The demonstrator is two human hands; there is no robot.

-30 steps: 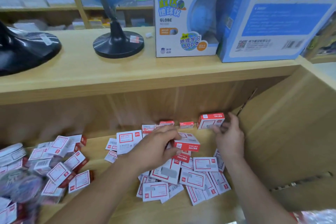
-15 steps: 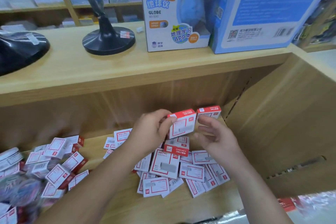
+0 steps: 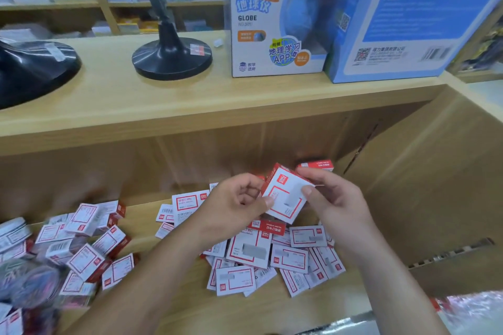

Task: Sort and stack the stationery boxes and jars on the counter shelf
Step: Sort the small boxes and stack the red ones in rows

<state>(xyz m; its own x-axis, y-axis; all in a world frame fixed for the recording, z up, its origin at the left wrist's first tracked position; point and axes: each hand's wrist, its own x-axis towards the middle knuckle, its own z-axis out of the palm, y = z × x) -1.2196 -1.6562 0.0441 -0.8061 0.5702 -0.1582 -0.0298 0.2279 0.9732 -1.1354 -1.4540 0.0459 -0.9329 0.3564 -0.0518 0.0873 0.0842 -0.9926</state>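
Both hands hold one small red-and-white staple box [image 3: 283, 196] tilted in the air above the lower shelf. My left hand [image 3: 234, 205] pinches its left edge with thumb and fingers. My right hand [image 3: 333, 202] pinches its right side, thumb on the front face. Under them lies a loose pile of the same boxes [image 3: 272, 255] on the wooden shelf [image 3: 168, 304]. One box [image 3: 317, 165] stands at the back right corner. A second heap of boxes [image 3: 89, 250] lies at the left, with blurred clear jars [image 3: 27, 285] at the far left edge.
The counter top [image 3: 190, 109] above carries a black globe stand [image 3: 172, 58], a white globe carton [image 3: 277, 16], a blue carton [image 3: 416, 16] and a black base [image 3: 32, 68]. A wooden side wall [image 3: 424, 193] closes the shelf on the right. Crinkled plastic [image 3: 473, 310] shows at bottom right.
My left hand lifted a box off the pile. My right hand came away from the box at the back corner and took hold of the lifted box, which is now tilted between both hands.
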